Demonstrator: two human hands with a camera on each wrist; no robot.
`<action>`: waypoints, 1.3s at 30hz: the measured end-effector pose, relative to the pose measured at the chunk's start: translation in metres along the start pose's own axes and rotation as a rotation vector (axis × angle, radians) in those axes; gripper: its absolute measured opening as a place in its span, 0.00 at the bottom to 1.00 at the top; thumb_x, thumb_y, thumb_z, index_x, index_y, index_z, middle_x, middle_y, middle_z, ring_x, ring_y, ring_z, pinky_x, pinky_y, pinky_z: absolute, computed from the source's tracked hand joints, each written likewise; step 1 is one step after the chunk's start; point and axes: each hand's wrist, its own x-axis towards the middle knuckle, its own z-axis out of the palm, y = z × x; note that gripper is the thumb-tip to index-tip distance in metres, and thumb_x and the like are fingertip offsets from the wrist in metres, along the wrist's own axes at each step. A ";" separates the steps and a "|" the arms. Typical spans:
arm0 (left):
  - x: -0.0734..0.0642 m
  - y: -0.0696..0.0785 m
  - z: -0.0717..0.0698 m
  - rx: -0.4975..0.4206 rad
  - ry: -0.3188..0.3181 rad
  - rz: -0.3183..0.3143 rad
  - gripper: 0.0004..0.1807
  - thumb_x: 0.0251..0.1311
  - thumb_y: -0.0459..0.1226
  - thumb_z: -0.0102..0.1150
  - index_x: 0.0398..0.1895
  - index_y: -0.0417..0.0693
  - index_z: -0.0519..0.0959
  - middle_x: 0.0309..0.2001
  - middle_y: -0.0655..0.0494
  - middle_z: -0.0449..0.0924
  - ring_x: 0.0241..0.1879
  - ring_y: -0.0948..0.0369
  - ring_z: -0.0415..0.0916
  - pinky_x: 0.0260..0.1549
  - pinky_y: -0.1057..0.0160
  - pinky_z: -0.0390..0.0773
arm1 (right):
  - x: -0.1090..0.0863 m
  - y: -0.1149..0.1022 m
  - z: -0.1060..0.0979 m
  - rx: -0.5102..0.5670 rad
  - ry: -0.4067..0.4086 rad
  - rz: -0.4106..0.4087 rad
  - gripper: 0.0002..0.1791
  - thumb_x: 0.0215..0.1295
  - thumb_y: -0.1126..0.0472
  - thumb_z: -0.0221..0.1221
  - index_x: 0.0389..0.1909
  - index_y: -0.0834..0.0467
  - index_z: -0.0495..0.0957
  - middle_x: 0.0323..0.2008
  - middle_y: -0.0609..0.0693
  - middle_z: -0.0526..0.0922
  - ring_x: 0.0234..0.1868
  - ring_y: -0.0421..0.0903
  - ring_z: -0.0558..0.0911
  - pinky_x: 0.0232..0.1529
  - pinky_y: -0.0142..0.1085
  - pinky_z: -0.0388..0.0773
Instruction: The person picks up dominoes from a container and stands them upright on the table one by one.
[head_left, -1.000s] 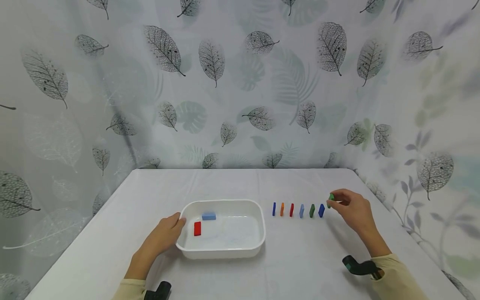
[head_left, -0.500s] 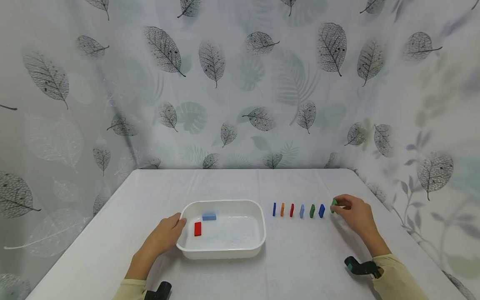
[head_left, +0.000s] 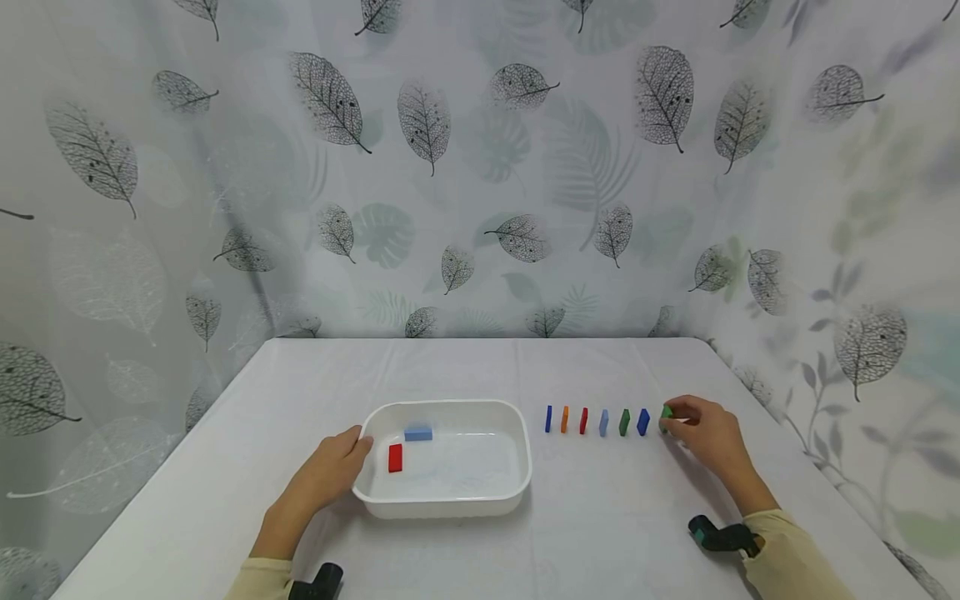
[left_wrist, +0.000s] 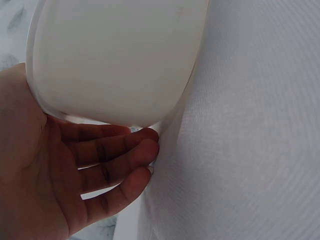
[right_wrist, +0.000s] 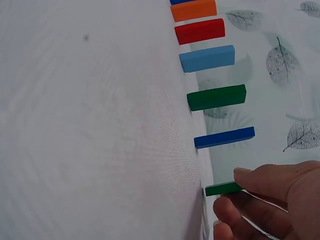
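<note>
My right hand [head_left: 708, 435] pinches a green domino [right_wrist: 220, 189] between thumb and fingers. The domino stands upright at the right end of a spaced row, its lower end right at the white tabletop. Nearest to it is a dark blue domino [head_left: 642, 422], followed leftward by a green one [head_left: 624, 422], a light blue one [head_left: 603, 422], a red one [head_left: 583, 420], an orange one [head_left: 565, 419] and another dark blue one [head_left: 548, 418]. My left hand [head_left: 327, 472] grips the left end of a white plastic tub [head_left: 442, 507], thumb over the rim, fingers [left_wrist: 120, 162] curled by its outer wall.
Inside the tub lie a red domino [head_left: 395, 457] and a light blue domino [head_left: 417, 433]. A white cloth [head_left: 600, 533] covers the table. Leaf-print curtains [head_left: 480, 167] hang behind it and along both sides. Black wrist camera mounts [head_left: 720, 533] stick out by the sleeves.
My right hand has shifted slightly right and come down with the green domino, which now stands at the row's right end. The left hand and tub have stayed put.
</note>
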 end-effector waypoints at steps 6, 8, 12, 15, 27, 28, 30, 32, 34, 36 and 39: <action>0.000 -0.001 0.001 0.007 0.003 0.004 0.22 0.79 0.42 0.46 0.65 0.34 0.73 0.52 0.42 0.82 0.41 0.53 0.76 0.41 0.50 0.82 | 0.000 0.002 0.002 0.001 -0.005 -0.002 0.17 0.66 0.64 0.68 0.52 0.68 0.81 0.40 0.59 0.88 0.38 0.55 0.85 0.29 0.40 0.77; 0.000 0.000 0.001 0.004 0.003 0.006 0.22 0.79 0.41 0.45 0.65 0.33 0.73 0.52 0.42 0.82 0.41 0.52 0.76 0.41 0.49 0.82 | 0.000 0.002 0.002 0.006 -0.007 -0.002 0.16 0.66 0.64 0.68 0.52 0.68 0.81 0.40 0.59 0.88 0.37 0.54 0.85 0.29 0.40 0.77; 0.000 0.000 0.001 0.001 0.002 0.005 0.23 0.80 0.41 0.45 0.66 0.33 0.72 0.53 0.41 0.82 0.41 0.52 0.77 0.41 0.49 0.82 | -0.001 0.002 0.003 0.008 -0.007 0.000 0.16 0.66 0.65 0.68 0.52 0.68 0.81 0.41 0.59 0.88 0.38 0.54 0.85 0.29 0.39 0.77; 0.000 0.000 0.001 -0.001 0.001 0.005 0.22 0.80 0.41 0.45 0.65 0.34 0.73 0.52 0.42 0.82 0.41 0.53 0.76 0.40 0.50 0.82 | -0.001 0.002 0.003 0.008 -0.005 -0.002 0.16 0.66 0.65 0.68 0.52 0.67 0.81 0.41 0.59 0.88 0.38 0.54 0.85 0.30 0.39 0.78; 0.001 -0.001 0.000 -0.008 -0.003 -0.001 0.23 0.80 0.42 0.46 0.67 0.35 0.72 0.54 0.42 0.82 0.41 0.53 0.77 0.42 0.49 0.83 | 0.000 0.002 0.004 0.021 -0.024 0.026 0.18 0.66 0.64 0.68 0.53 0.69 0.80 0.42 0.61 0.88 0.38 0.55 0.86 0.31 0.41 0.78; 0.001 -0.001 0.000 -0.009 -0.003 0.000 0.23 0.80 0.42 0.46 0.66 0.35 0.72 0.53 0.42 0.82 0.41 0.53 0.77 0.40 0.50 0.82 | 0.000 0.001 0.004 0.022 -0.024 0.029 0.18 0.66 0.64 0.68 0.53 0.69 0.80 0.43 0.62 0.87 0.39 0.56 0.86 0.31 0.40 0.78; 0.001 -0.001 0.000 -0.010 -0.003 0.001 0.22 0.80 0.42 0.46 0.66 0.35 0.72 0.51 0.43 0.82 0.40 0.53 0.77 0.39 0.51 0.82 | 0.000 0.001 0.003 0.024 -0.027 0.030 0.19 0.66 0.63 0.68 0.53 0.69 0.80 0.44 0.63 0.87 0.40 0.57 0.86 0.31 0.40 0.79; 0.000 -0.001 0.000 -0.012 -0.003 0.000 0.22 0.80 0.42 0.46 0.65 0.35 0.73 0.50 0.44 0.82 0.39 0.53 0.76 0.37 0.52 0.81 | -0.001 0.000 0.002 0.023 -0.033 0.030 0.19 0.66 0.63 0.69 0.53 0.69 0.79 0.45 0.64 0.87 0.41 0.59 0.86 0.31 0.39 0.79; 0.000 0.000 0.001 -0.012 -0.005 0.000 0.22 0.80 0.42 0.46 0.65 0.35 0.73 0.50 0.44 0.82 0.39 0.53 0.76 0.38 0.52 0.82 | -0.002 -0.001 -0.001 0.012 -0.041 0.028 0.21 0.66 0.62 0.69 0.54 0.69 0.79 0.47 0.65 0.86 0.43 0.61 0.86 0.33 0.41 0.80; 0.000 0.000 0.001 -0.011 -0.006 -0.001 0.22 0.80 0.42 0.46 0.66 0.35 0.73 0.51 0.44 0.82 0.40 0.53 0.77 0.39 0.51 0.82 | -0.003 -0.004 -0.005 -0.003 -0.045 0.034 0.23 0.66 0.60 0.69 0.56 0.70 0.77 0.49 0.67 0.84 0.46 0.63 0.84 0.36 0.45 0.82; 0.000 0.000 0.001 -0.010 -0.005 -0.003 0.23 0.80 0.42 0.46 0.66 0.35 0.72 0.52 0.43 0.82 0.41 0.53 0.77 0.41 0.49 0.82 | -0.003 -0.014 -0.009 -0.023 -0.008 0.020 0.25 0.68 0.59 0.67 0.59 0.70 0.75 0.53 0.70 0.81 0.51 0.66 0.81 0.42 0.53 0.81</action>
